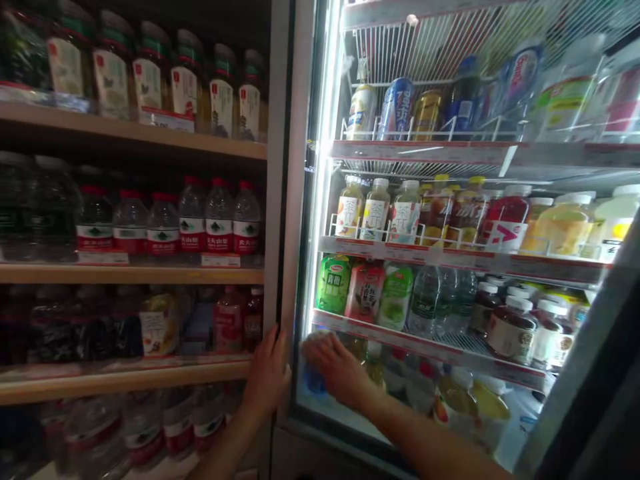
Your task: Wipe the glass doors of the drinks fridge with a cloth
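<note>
My left hand (267, 372) rests against the metal frame (286, 267) between the wooden shelves and the lit drinks fridge, its fingers stretched upward. At the fridge's lower left is my right hand (334, 370), blurred by motion, with its fingers curled. A pale patch shows at its fingertips, too smeared to name. Below that hand is a blurred blue shape (314, 379). Just above it, a green bottle (333, 283) and a red-labelled bottle (365, 291) stand on a fridge shelf (425, 345). Light streaks lie over the fridge front.
Wooden shelves (135, 273) on the left hold rows of bottles, among them red-capped water bottles (219, 217). Cans (395, 110) and many drinks fill the fridge's wire shelves. A dark slanting edge (585, 360) bounds the fridge on the right.
</note>
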Tool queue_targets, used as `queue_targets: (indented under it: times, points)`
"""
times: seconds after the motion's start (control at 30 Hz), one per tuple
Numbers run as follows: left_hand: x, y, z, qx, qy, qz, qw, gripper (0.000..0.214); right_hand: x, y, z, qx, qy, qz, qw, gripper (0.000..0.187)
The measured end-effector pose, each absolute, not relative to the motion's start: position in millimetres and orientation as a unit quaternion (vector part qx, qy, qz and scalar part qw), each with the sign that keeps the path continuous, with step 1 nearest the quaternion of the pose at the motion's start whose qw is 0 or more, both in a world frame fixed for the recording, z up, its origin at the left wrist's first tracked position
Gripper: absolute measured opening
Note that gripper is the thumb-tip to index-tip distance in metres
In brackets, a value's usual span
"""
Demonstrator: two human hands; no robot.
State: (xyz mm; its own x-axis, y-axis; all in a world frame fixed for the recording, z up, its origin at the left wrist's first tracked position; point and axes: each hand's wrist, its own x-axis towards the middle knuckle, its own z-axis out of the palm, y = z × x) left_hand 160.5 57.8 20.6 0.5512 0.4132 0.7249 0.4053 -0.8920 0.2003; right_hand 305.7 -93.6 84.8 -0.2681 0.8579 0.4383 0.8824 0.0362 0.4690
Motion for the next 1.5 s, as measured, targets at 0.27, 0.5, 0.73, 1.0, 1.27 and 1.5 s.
queue_targets:
  times: [0.27,0.5,0.73,1.0,1.27,1.5]
  points:
    - [156,48,26,0.867,0.239,0.438,0.013,0.057,295,-90,82,-0.661,-0.665,-0.336,0.095,0.057]
    - [187,17,55,0.878,0.163,0.450,-0.005,0.061,332,-172,74,-0.658,-0.664,-0.354,0.030,0.061]
    - [228,-35,88,0.864,0.140,0.483,0.005,0.059,355,-246,85,-0.675,-0.602,-0.425,0.028,0.051]
    - [255,-87,119,0.873,0.027,0.486,-0.035,0.063,364,-265,113,-0.754,-0.438,-0.474,0.123,0.051]
    - [273,-101,127,0.862,0.004,0.504,-0.059,0.060,406,-315,178,-0.743,-0.362,-0.548,0.131,0.053]
    - [280,-110,125,0.871,-0.001,0.488,-0.058,0.060,418,-360,151,-0.709,-0.512,-0.484,-0.013,0.054]
